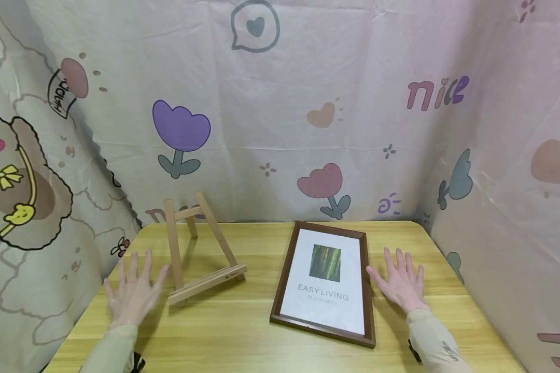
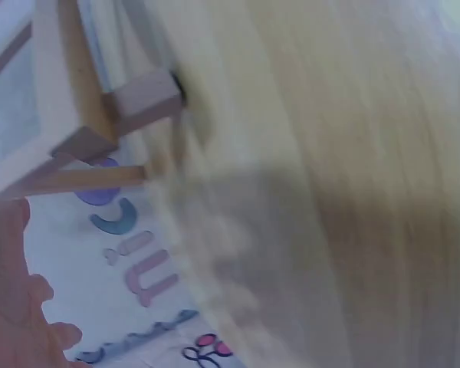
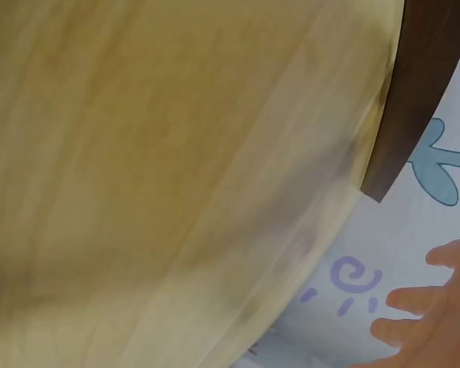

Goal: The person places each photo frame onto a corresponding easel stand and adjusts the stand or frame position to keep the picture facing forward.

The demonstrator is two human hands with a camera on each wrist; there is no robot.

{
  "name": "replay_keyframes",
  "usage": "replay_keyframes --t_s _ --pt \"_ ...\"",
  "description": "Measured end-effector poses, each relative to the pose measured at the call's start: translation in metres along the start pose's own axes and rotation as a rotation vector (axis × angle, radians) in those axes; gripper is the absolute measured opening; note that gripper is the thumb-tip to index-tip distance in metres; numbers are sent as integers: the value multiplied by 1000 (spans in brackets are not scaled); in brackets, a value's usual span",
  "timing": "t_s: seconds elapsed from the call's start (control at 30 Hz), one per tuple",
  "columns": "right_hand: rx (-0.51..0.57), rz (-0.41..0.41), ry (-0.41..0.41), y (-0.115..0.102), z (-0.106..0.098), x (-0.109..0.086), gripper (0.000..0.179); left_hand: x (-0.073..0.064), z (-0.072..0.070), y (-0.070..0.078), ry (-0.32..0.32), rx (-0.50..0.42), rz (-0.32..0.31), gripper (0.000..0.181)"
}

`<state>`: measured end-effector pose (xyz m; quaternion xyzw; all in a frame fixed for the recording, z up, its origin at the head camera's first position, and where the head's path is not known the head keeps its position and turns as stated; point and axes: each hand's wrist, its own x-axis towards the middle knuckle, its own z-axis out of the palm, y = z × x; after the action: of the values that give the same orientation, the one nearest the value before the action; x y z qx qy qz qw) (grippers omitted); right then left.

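Note:
A small wooden easel stands on the left part of the table, its ledge angled toward the front. To its left my left hand is held with fingers spread, holding nothing; the left wrist view shows that hand beside the easel. A picture frame with a brown border lies face up right of the middle, its white sheet printed "EASY LIVING" below a green picture. My right hand, fingers spread and holding nothing, is by the frame's right side, thumb near its edge. In the right wrist view the frame's border shows beyond the tabletop.
The light wooden table carries both things. A printed cloth curtain hangs behind the table's back edge and along both sides. Hand shadows fall on the wood. Dark straps show under both sleeves.

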<state>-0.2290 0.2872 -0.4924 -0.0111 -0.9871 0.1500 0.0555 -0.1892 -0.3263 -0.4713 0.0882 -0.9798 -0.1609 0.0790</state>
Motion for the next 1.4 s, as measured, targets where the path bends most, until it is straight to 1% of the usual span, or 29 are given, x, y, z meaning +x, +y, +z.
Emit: replay_keyframes --t_s 0.1,0.17,0.3,0.4,0.47,0.53,0.63,0.67,0.77,0.87,0.97,1.1,1.27,1.4 --pt "6 0 -17 -1 -2 -1 93 -3 -3 7 34 -2 3 80" --pt "7 3 -37 -2 -3 -1 94 -6 -5 15 69 -5 12 80" --pt "16 12 -85 -5 -6 -3 97 -9 -8 35 183 -1 46 79" --pt "23 13 -121 -8 -9 -4 99 -11 -9 52 253 -1 81 76" --pt "24 8 -134 -9 -11 -4 100 -12 -7 63 296 -2 120 74" --pt "27 3 -145 -10 -12 -5 101 -13 -4 73 320 -6 165 75" --pt "39 2 -169 -11 -13 -7 102 -14 5 87 380 13 256 75" --pt "43 2 -180 -12 -14 -8 102 -14 8 92 394 19 283 75" --pt "48 -2 -212 -14 -14 -9 104 -15 18 107 409 31 353 76" --pt "59 -4 -247 -16 -15 -11 106 -18 28 122 384 14 390 77" --pt "98 8 -291 -18 -15 -14 107 -20 37 137 322 -17 407 78" --pt "129 17 -329 -18 -14 -16 109 -24 50 156 223 -53 433 78" --pt "162 12 -346 -18 -11 -19 107 -27 65 174 118 -106 484 78" --pt "211 -11 -354 -18 -8 -20 102 -30 73 185 -4 -162 509 81"
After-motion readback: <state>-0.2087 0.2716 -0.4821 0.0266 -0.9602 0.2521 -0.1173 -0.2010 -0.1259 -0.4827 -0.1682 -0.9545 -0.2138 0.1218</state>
